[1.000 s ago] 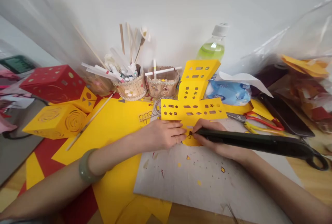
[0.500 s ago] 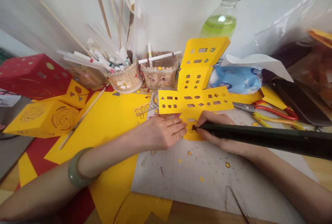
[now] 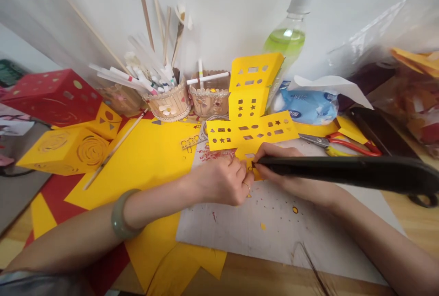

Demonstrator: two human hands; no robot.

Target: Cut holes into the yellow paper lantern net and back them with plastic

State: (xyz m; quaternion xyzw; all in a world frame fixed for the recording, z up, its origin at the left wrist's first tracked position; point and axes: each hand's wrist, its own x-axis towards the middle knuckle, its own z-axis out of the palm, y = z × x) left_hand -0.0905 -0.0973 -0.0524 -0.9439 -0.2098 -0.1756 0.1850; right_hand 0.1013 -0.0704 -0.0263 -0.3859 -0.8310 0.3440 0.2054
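A yellow cross-shaped paper cutout (image 3: pixel 250 131) with small shape holes lies on a white cutting board (image 3: pixel 274 232), its far flaps bent up. My left hand (image 3: pixel 222 181) presses down on the cutout's near flap. My right hand (image 3: pixel 274 161) grips a long black tool (image 3: pixel 343 172) like a pen, its tip touching that same flap right beside my left fingers. A green bangle (image 3: pixel 120 216) sits on my left wrist.
Two stick-built cups of pens (image 3: pixel 169 101) and a green-liquid bottle (image 3: pixel 288 35) stand at the back wall. Red and yellow paper boxes (image 3: pixel 65 149) sit left. Red-handled scissors (image 3: pixel 343 145), a blue tissue pack (image 3: pixel 305 106) and a plastic bag of paper lie right. Yellow sheets (image 3: pixel 151 158) cover the table.
The view shifted slightly. My left hand curled and slid nearer the tool tip. The tool tip stays on the near flap, and red scraps now show beside the cutout.
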